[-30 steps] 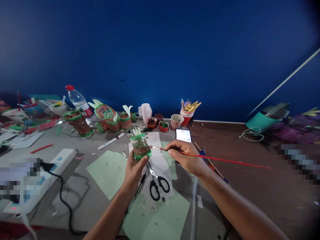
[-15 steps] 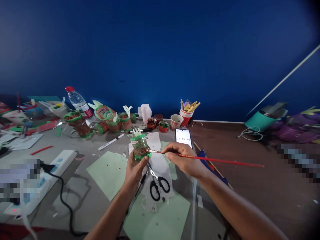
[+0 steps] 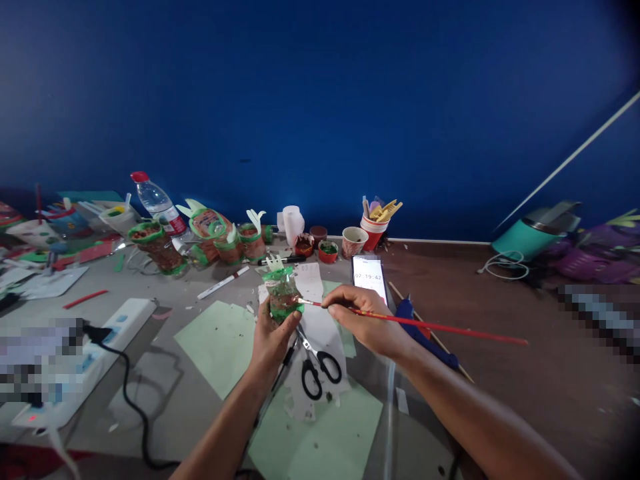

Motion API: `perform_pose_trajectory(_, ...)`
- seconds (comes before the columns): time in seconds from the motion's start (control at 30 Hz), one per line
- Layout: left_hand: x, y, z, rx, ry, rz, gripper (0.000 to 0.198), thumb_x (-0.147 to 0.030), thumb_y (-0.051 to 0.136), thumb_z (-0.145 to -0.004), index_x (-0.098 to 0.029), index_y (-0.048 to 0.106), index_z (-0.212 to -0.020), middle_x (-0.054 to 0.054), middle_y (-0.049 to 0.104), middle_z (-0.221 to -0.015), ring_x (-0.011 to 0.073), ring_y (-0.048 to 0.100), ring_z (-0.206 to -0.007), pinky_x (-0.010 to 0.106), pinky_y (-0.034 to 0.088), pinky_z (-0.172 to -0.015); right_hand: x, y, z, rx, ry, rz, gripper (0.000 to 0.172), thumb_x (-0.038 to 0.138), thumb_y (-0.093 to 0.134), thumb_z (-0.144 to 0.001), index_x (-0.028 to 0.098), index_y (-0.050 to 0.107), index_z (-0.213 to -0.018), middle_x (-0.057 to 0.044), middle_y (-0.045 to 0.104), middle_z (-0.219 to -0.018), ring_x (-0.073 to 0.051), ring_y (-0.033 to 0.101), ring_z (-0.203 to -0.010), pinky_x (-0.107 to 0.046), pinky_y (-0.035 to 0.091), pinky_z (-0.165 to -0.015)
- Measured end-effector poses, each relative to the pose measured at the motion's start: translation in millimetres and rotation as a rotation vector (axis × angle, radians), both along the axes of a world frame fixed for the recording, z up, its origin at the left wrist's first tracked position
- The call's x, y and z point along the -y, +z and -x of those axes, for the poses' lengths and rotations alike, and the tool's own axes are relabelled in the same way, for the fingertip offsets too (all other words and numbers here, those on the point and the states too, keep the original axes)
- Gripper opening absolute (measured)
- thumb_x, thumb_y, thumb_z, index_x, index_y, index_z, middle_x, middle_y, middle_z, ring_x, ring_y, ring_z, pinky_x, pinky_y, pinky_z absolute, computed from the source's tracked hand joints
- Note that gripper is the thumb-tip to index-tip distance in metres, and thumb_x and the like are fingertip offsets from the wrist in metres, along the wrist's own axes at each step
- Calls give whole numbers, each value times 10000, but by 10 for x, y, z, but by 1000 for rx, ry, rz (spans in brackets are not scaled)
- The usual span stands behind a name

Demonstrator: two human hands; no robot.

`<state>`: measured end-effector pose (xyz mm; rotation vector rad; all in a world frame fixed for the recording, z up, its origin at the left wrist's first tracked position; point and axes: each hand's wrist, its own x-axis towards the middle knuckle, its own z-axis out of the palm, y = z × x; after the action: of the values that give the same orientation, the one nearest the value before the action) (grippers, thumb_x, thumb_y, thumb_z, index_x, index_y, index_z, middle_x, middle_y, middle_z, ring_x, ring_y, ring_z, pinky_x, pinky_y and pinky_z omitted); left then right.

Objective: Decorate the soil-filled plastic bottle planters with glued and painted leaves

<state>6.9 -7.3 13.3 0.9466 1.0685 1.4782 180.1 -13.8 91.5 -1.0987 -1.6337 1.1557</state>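
My left hand (image 3: 270, 339) is closed around a small plastic cup (image 3: 281, 294) painted green and brown, with pale paper leaves on top, held upright above the table. My right hand (image 3: 367, 320) pinches a long red paintbrush (image 3: 430, 325) near its tip. The bristle end touches the cup's right side. Black-handled scissors (image 3: 316, 363) lie open on white paper just below the hands.
Pale green paper sheets (image 3: 220, 340) lie under my arms. A lit phone (image 3: 369, 273) and a blue glue gun (image 3: 425, 335) lie to the right. Painted cups (image 3: 160, 247), a water bottle (image 3: 156, 202), paint pots (image 3: 327, 251) and a cup of brushes (image 3: 373, 230) line the back. A white power strip (image 3: 85, 360) is left.
The brush tip has moved left from a small gap to touch the cup's side. Both hands have shifted slightly lower and nearer.
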Motion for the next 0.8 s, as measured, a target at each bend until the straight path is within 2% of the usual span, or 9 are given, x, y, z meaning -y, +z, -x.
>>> perform_pose_trajectory(0.23, -17, -49, 28, -65, -15, -47, 464, -317, 758, -664, -182, 572, -1067, 63, 663, -1005, 205, 611, -922, 314, 450, -837, 11, -14, 22, -35, 43, 20, 125, 190, 536, -743, 161, 647, -791, 16, 561, -650, -79, 408, -524, -212, 315, -492)
perform_pose_trajectory(0.37, -23, -79, 40, -90, -10, -44, 455, -326, 751, -674, -172, 571, -1063, 61, 654, -1001, 195, 604, -915, 306, 447, -833, 9, -22, 21, -10, 4, 1, 124, 189, 539, -743, 163, 648, -796, 19, 559, -642, -83, 423, -533, -215, 320, -502)
perform_pose_trajectory(0.6, -32, -82, 42, -116, 6, -37, 491, -317, 771, -638, -164, 573, -1060, 72, 662, -1004, 209, 609, -921, 310, 445, -845, 47, -20, 59, -1, 28, 10, 135, 197, 527, -745, 160, 646, -798, 17, 557, -649, -80, 418, -524, -211, 324, -492)
perform_pose_trajectory(0.8, -34, -81, 48, -100, 28, -12, 498, -310, 790, -603, -162, 587, -1033, 68, 670, -973, 210, 620, -894, 302, 454, -811, 31, -14, 36, 31, -18, -35, 132, 192, 531, -745, 165, 652, -790, 13, 574, -658, -88, 447, -550, -219, 341, -518)
